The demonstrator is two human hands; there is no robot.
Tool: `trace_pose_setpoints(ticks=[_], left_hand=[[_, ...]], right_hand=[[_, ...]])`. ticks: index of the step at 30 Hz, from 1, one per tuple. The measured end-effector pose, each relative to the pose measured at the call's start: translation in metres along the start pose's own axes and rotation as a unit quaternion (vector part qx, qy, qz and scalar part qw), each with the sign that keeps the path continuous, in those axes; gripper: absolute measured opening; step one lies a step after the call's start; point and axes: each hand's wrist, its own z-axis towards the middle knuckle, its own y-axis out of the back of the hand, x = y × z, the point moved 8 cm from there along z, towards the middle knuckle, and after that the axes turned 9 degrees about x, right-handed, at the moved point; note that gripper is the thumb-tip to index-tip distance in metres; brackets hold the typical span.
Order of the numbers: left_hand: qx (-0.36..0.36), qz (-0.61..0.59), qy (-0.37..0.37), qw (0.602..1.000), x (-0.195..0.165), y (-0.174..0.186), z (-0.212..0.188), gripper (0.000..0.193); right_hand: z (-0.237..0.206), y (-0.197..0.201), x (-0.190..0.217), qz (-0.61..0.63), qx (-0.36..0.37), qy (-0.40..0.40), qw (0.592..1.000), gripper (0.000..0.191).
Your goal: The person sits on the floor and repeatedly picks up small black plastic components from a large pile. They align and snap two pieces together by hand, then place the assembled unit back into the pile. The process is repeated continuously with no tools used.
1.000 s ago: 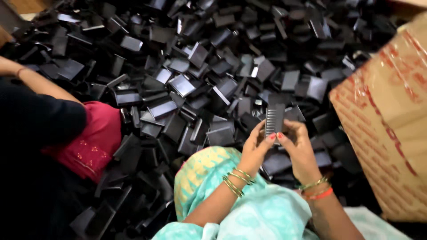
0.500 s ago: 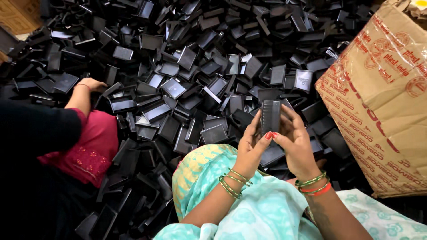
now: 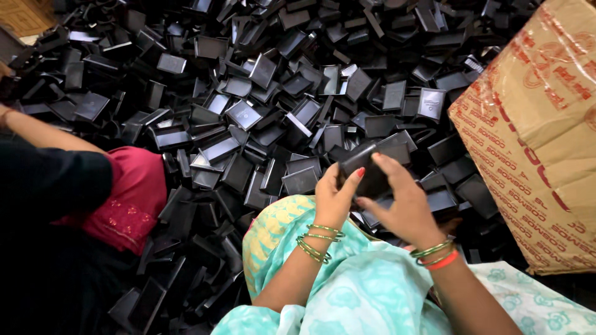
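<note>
My left hand [image 3: 336, 197] and my right hand [image 3: 400, 201] together hold a small black plastic box [image 3: 365, 166] above my lap. The left thumb, with a red nail, presses its near edge. My right fingers wrap over its right side. Green and gold bangles circle my left wrist; green and orange ones circle my right. Beyond the hands spreads a huge heap of the same black plastic boxes and lids [image 3: 279, 93].
A large brown cardboard carton [image 3: 540, 130] with red print stands at the right. A co-worker in black and red clothing [image 3: 74, 198] sits at the left, one arm [image 3: 43, 133] reaching into the heap. Turquoise cloth [image 3: 372, 291] covers my lap.
The black piece was held upright before and now lies tilted flat between my hands. The co-worker's arm has reached further left into the heap.
</note>
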Motion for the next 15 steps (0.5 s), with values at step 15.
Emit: trace_pose_setpoints(ticks=[15], left_hand=[[0.065, 0.103, 0.022, 0.992, -0.003, -0.016, 0.001, 0.047]], right_hand=[[-0.018, 0.058, -0.128, 0.003, -0.179, -0.204, 0.962, 0.027]])
